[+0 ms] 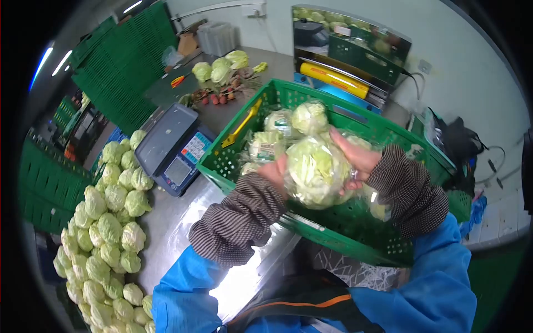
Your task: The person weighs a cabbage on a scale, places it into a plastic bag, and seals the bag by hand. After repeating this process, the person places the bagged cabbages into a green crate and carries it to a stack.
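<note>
A cabbage (314, 173) wrapped in clear film is held between my two hands, over the near part of a green plastic crate (355, 250). My left hand (274, 172) closes on its left side, the fingers partly hidden behind it. On its right side, my right hand (360, 160) grips with the thumb on top and fingers curled below. Inside the crate, behind the held head, lie several more film-wrapped cabbages, among them one at the back (310, 117) and a labelled one (265, 145) at the left.
A digital scale (176, 145) stands left of the crate on the metal table (166, 222). Unwrapped cabbages (108, 227) are heaped at far left. Behind the crate are a wrapping machine with a yellow film roll (334, 79), loose leaves (221, 71) and radishes (223, 99). Stacked green crates (125, 66) stand back left.
</note>
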The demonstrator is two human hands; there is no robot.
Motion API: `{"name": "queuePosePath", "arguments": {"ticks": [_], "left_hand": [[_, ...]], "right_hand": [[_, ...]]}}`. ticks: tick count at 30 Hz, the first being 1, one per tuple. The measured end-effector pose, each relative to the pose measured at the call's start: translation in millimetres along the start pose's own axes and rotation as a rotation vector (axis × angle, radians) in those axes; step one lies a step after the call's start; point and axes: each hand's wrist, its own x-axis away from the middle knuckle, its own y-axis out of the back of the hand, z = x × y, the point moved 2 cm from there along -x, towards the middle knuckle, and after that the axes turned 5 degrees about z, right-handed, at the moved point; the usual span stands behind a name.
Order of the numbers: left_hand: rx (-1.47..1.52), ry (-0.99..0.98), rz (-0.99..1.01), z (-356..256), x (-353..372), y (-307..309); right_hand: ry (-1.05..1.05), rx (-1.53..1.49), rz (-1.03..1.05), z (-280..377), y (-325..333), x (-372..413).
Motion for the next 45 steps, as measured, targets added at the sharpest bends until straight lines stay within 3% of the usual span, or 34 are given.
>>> {"name": "queuePosePath", "arguments": {"ticks": [2, 4, 8, 12, 16, 17, 19, 20, 21, 22, 23, 24, 26, 27, 28, 29, 31, 33, 34, 36, 38, 40, 42, 43, 45], "left_hand": [[-0.254, -0.079, -0.050, -1, 16, 17], [-0.388, -0.100, -0.067, -2, 32, 31], [-0.474, -0.155, -0.044, -24, 45, 42], [-0.415, -0.191, -0.103, -44, 92, 82], [-0.218, -0.273, -0.287, -33, 178, 95], [-0.186, -0.326, -0.562, -15, 208, 85], [-0.084, -0.146, -0.572, 34, 274, 91], [-0.062, -0.053, -0.710, 56, 318, 100], [-0.168, 0.001, -0.905, 79, 360, 115], [-0.142, 0.245, -1.059, 93, 404, 131], [-0.072, 0.422, -1.395, 114, 441, 141], [-0.402, 0.460, -1.567, 162, 489, 152], [-0.464, 0.857, -1.565, 174, 569, 205], [-0.353, 1.012, -1.547, 195, 598, 219], [-0.243, 1.165, -1.520, 223, 620, 225], [-0.149, 1.145, -1.443, 248, 633, 227], [0.024, 1.100, -1.288, 288, 648, 235], [0.329, 1.005, -1.309, 299, 656, 233], [0.481, 0.954, -1.308, 300, 656, 230], [0.786, 0.838, -1.270, 298, 648, 227], [1.115, 0.733, -1.149, 292, 621, 224], [0.955, 1.139, -0.999, 239, 593, 229], [0.723, 0.963, -0.952, 210, 560, 215], [0.679, 0.873, -0.828, 183, 542, 218], [0.800, 0.726, -0.742, 149, 509, 228]], "right_hand": [[-0.225, 0.030, -0.075, -18, 11, -15], [-0.117, 0.050, -0.143, -26, 5, -41], [-0.193, -0.001, -0.144, -55, 26, -93], [-0.163, 0.348, -0.240, -43, 69, -142], [-0.018, 1.043, -0.454, 2, 77, -163], [0.054, 1.394, -0.602, 24, 57, -159], [0.441, 1.972, -0.869, 69, -40, -143], [0.645, 1.978, -0.824, 85, -112, -140], [0.731, 1.764, -0.613, 91, -193, -138], [0.783, 1.539, -0.409, 97, -274, -136], [0.773, 1.403, -0.205, 89, -316, -157], [0.706, 1.430, -0.090, 78, -356, -181], [0.553, 1.284, 0.265, 55, -442, -227], [0.572, 1.373, 0.342, 34, -475, -267], [0.769, 1.439, 0.409, 6, -505, -305], [0.833, 1.400, 0.488, -9, -544, -323], [0.577, 1.487, 0.533, -32, -616, -355], [0.343, 1.435, 0.544, -66, -659, -384], [0.258, 1.381, 0.530, -80, -672, -398], [0.328, 1.073, 0.592, -117, -672, -430], [0.314, 0.927, 0.643, -112, -653, -429], [0.346, 0.691, 0.662, -124, -614, -432], [0.244, 0.396, 0.618, -96, -566, -401], [0.198, 0.207, 0.600, -88, -537, -385], [0.108, -0.163, 0.581, -79, -480, -344]]}}
